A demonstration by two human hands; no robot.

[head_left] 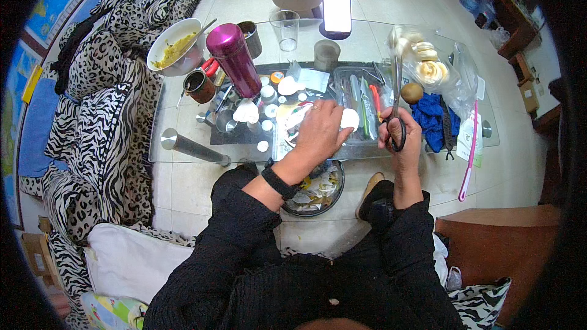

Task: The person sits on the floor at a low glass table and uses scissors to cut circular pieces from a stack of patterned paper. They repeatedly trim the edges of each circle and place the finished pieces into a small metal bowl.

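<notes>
My right hand [400,133] grips a pair of scissors [397,83] by the dark handles, with the metal blades pointing away from me. My left hand [322,129], with a ring and a black wristband [278,178], reaches over small items on the glass table [183,149]. Its fingertips are hidden, so whether it holds anything cannot be seen. A white round lid [350,119] is beside its thumb. Between the hands is a clear plastic tray [341,73] with a green-handled knife [367,114] and a red-orange tool [375,99]. Several small white-capped bottles [267,93] stand left of my left hand.
A magenta flask [235,61], a bowl of yellow food [176,50] and a clear cup [285,32] stand on the table. Rightward are a lit phone [336,6], bagged buns [427,61], a brown round fruit [412,93] and blue cloth [433,116]. Below sits a waste bin [340,188].
</notes>
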